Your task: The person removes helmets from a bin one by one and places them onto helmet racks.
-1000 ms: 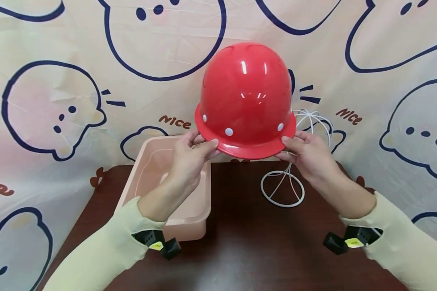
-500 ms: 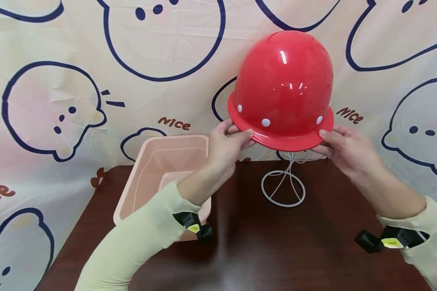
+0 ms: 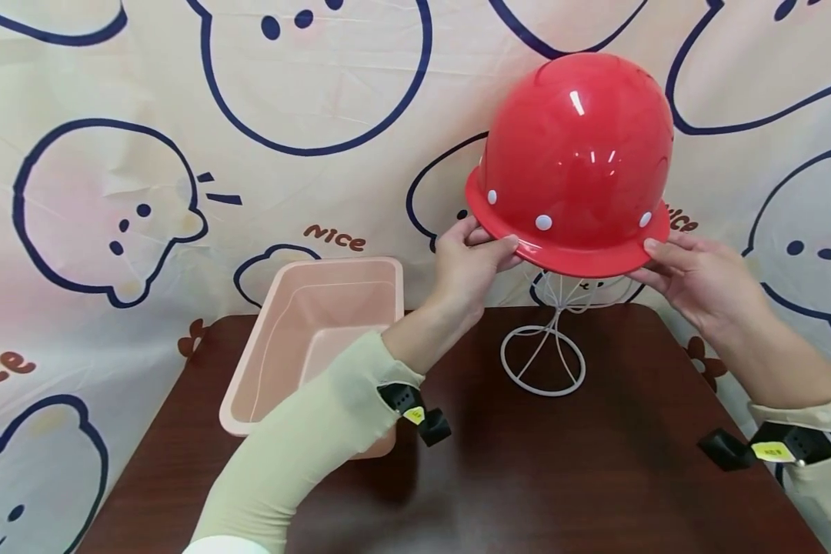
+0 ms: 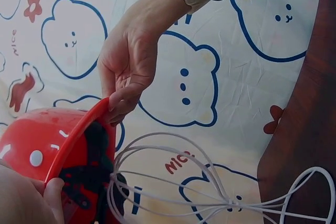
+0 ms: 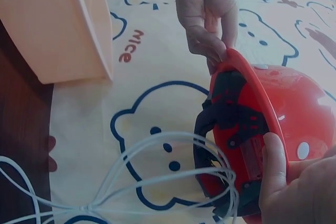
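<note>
Both hands hold a red hard hat (image 3: 582,154) by its brim, dome up. The left hand (image 3: 467,265) pinches the brim's left side, thumb on top. On the opposite side the right hand (image 3: 706,281) grips it the same way. Under the hat stands a white wire stand (image 3: 557,327) with a ring base; its upper part is hidden by the hat in the head view. The wrist views show the stand's wire loops (image 5: 173,137) right at the hat's opening, where a dark inner harness (image 5: 231,116) is visible.
A pink plastic bin (image 3: 346,269) stands on the left of the dark brown table (image 3: 561,477), partly behind the left forearm. A cartoon-printed cloth (image 3: 305,100) hangs close behind the table.
Both hands have carried the hard hat to the right and slightly up, from beside the wire stand to over it. The stand and bin have stayed in place.
</note>
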{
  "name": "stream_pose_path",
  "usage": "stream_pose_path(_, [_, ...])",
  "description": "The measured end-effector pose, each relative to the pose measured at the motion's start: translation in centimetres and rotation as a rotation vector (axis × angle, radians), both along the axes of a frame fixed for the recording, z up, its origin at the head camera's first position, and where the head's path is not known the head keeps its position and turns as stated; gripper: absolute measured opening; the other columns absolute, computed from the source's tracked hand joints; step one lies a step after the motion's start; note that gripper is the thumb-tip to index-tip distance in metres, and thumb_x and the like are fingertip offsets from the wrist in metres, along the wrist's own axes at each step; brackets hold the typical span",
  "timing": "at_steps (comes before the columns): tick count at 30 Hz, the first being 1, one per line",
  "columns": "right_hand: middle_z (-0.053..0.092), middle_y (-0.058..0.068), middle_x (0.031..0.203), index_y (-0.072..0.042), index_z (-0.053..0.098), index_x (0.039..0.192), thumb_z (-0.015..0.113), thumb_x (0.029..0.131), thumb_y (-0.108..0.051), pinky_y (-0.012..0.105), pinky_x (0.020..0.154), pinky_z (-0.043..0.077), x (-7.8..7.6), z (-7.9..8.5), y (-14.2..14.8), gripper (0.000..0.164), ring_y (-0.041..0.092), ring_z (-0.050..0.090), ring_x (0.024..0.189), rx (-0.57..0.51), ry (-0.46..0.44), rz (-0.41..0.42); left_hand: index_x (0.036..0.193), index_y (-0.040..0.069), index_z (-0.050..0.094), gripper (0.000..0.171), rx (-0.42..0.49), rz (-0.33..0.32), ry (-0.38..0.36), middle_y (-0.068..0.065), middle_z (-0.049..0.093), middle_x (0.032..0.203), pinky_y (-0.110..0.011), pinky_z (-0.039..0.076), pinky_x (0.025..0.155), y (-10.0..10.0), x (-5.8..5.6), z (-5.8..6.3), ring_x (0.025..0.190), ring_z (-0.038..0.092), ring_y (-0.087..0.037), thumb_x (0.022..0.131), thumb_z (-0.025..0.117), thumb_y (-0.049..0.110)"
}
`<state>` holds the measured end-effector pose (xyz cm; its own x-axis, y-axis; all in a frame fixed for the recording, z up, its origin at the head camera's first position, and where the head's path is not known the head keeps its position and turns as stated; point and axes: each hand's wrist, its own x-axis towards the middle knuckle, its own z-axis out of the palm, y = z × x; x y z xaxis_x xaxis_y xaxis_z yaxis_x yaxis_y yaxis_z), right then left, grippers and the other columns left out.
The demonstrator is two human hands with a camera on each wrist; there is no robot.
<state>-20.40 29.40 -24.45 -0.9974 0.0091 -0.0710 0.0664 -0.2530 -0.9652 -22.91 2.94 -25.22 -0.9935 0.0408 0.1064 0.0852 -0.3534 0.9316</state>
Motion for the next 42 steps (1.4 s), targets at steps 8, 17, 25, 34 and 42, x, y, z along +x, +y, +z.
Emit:
stream_pose_path(8, [0.051, -0.006, 0.135, -0.028, 0.070, 0.125, 0.071, 0.095, -0.015, 0.026, 0.080, 0.061, 0.0, -0.3, 1.5, 0.032, 0.013, 0.071, 0.098, 0.018, 0.004, -0.028, 0.132, 0.006, 0.061, 0.042, -0.001, -0.003, 0.005, -0.006, 0.071, 0.098, -0.034, 0.061, 0.083, 1.7, -0.2, -0.5, 0.092, 0.076, -0.023, 0.092, 0.073, -0.001])
stream_pose_path(17, [0.052, -0.005, 0.133, -0.027, 0.068, 0.126, 0.071, 0.095, -0.016, 0.027, 0.078, 0.061, 0.1, -1.7, 3.0, 0.034, 0.013, 0.072, 0.096, 0.010, 0.007, -0.060, 0.126, 0.006, 0.064, 0.038, 0.000, 0.007, -0.034, -0.004, 0.070, 0.093, -0.031, 0.061, 0.080, 3.5, -0.5, -1.5, 0.086, 0.076, -0.018, 0.091, 0.074, -0.001])
stream_pose_path(25, [0.068, -0.011, 0.117, -0.029, 0.068, 0.124, 0.070, 0.096, -0.015, 0.029, 0.079, 0.061, 0.3, -3.1, 3.8, 0.032, 0.016, 0.074, 0.095, -0.039, -0.054, -0.027, 0.129, 0.007, 0.064, 0.043, -0.014, 0.012, -0.050, -0.003, 0.070, 0.094, -0.032, 0.061, 0.079, 4.2, -0.7, -3.2, 0.086, 0.075, -0.018, 0.089, 0.075, -0.004])
stream_pose_path(34, [0.068, -0.011, 0.116, -0.028, 0.066, 0.124, 0.068, 0.097, -0.015, 0.028, 0.080, 0.061, 0.4, -5.2, 3.9, 0.030, 0.015, 0.073, 0.095, -0.071, -0.071, -0.011, 0.126, 0.009, 0.065, 0.039, -0.011, 0.002, -0.067, -0.004, 0.070, 0.094, -0.032, 0.061, 0.082, 4.3, -1.0, -5.1, 0.085, 0.075, -0.018, 0.090, 0.073, -0.004])
stream_pose_path(42, [0.070, -0.007, 0.116, -0.024, 0.067, 0.123, 0.063, 0.100, -0.008, 0.033, 0.080, 0.061, 0.3, -7.0, 3.6, 0.028, 0.019, 0.074, 0.096, -0.184, -0.053, 0.023, 0.126, 0.009, 0.065, 0.040, -0.008, 0.010, -0.099, -0.004, 0.069, 0.095, -0.035, 0.061, 0.084, 4.3, -1.2, -6.7, 0.089, 0.075, -0.022, 0.090, 0.073, -0.004])
